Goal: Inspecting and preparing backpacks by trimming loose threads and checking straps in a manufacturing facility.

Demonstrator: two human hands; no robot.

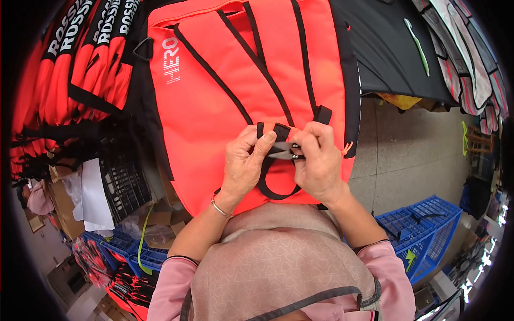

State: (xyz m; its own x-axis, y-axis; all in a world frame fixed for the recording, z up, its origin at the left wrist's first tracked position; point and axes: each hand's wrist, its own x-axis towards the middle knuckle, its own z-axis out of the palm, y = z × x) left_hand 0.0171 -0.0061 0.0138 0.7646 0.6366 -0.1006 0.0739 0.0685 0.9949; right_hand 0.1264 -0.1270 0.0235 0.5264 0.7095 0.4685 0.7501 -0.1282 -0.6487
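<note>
A bright coral-red backpack with black edging lies in front of me, its shoulder straps running up and away. My left hand pinches the padded end of one strap, where black webbing is sewn on, between thumb and fingers. Closed round a pair of small thread snips, my right hand has their metal blades pointing left, close to the strap end and my left thumb. Black webbing hangs in a loop below both hands. The exact spot where the blades touch is hidden.
Red-and-black bags are stacked at the left. On black cloth at the far right lies a green-and-white toothbrush, beside grey strap pieces. Blue crates stand low on the right; cardboard boxes and a person are at the left.
</note>
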